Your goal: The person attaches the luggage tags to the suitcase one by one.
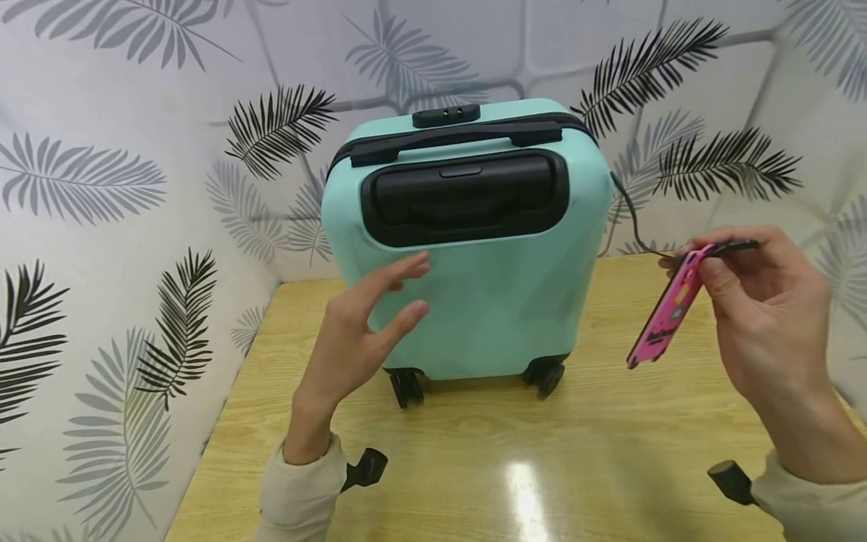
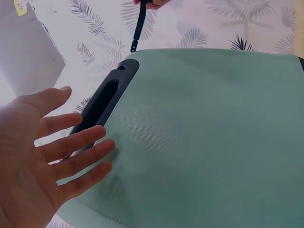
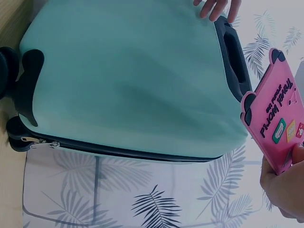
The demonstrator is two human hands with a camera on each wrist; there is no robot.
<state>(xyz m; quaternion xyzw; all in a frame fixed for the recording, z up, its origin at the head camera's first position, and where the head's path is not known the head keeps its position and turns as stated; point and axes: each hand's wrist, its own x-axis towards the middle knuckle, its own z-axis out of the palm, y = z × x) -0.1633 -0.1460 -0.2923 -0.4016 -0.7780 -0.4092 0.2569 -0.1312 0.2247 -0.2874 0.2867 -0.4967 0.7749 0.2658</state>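
A pink tag (image 1: 667,310) is pinched by the right hand (image 1: 765,316) beside a mint suitcase (image 1: 474,248).

The tag hangs below the fingers, long axis near upright, its black strap (image 1: 633,218) running left toward the suitcase's side. The suitcase stands upright, left of that grip. The left hand (image 1: 359,331), fingers spread and holding nothing, is held nearer, at the suitcase's front face.

From my head view the suitcase (image 1: 467,248) hides its own far side, and I cannot tell where the black strap (image 1: 630,214) is fastened behind it. My right hand (image 1: 765,316) covers the top of the pink tag (image 1: 667,309). The right wrist view cuts that tag off at the edge; its small print is too fine to read. The left wrist view crops my left hand (image 2: 38,156) and the suitcase.
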